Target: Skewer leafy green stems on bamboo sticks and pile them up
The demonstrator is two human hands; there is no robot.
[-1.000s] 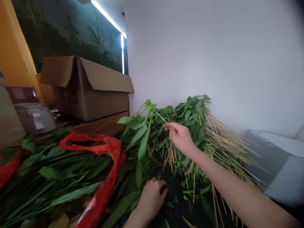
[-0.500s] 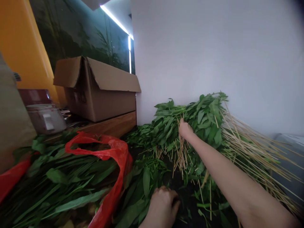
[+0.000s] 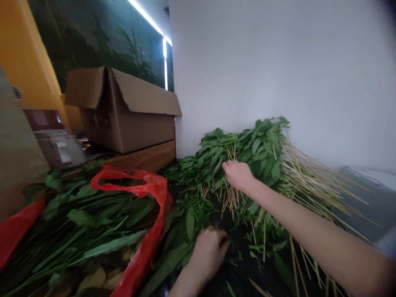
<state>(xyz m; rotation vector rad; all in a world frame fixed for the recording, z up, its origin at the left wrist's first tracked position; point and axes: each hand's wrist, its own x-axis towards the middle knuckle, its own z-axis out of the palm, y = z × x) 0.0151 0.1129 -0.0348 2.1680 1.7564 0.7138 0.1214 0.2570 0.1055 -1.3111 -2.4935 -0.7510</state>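
My right hand (image 3: 238, 175) reaches forward over a heap of leafy greens (image 3: 213, 152), its fingers closed at thin wooden skewers (image 3: 230, 200) that stick out of the leaves. Whether a skewer is between the fingertips is hidden. Lower down, my left hand (image 3: 210, 249) hovers low over a dark surface (image 3: 230, 225), fingers curled in and thumb near them. What it may hold does not show. Loose green leaves (image 3: 190, 222) lie beside it. More skewers (image 3: 309, 177) fan out to the right from the greens.
A red plastic bag (image 3: 161, 198) full of long-leaved greens (image 3: 102, 218) lies at the left. Behind it a cardboard box (image 3: 142, 128) rests on a wooden ledge (image 3: 151, 156) beside a clear container (image 3: 62, 148). A white wall (image 3: 262, 62) rises behind the heap.
My right hand has drawn back a little, down and left, from the leaves. The left hand stays low, nearly in place. The view has shifted slightly.
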